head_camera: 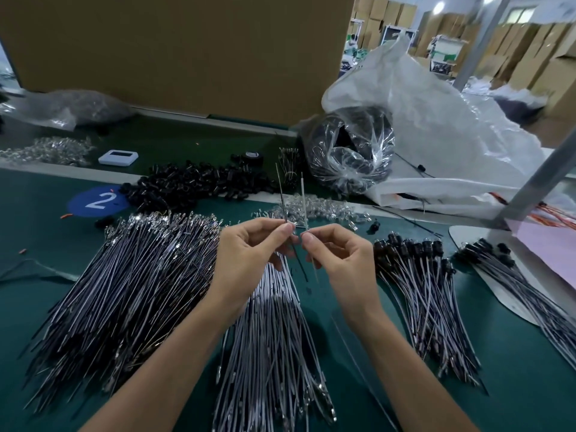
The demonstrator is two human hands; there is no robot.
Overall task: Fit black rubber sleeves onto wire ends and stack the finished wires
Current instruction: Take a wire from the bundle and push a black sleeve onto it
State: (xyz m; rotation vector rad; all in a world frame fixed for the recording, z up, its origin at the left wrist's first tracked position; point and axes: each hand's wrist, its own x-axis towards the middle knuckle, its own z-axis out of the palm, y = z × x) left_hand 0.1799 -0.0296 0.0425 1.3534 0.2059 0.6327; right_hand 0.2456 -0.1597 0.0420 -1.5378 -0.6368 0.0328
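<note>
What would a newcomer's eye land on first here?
At centre, the left hand pinches a black wire and the right hand a white wire, both pointing up. Around them, wire bundles fan across the green table, with the sleeved stack at right. Behind lies a heap of black rubber sleeves.

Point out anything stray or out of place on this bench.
Two small orange scraps lie loose on the green mat at left, and one black sleeve sits alone, apart from the sleeve heap.
</note>
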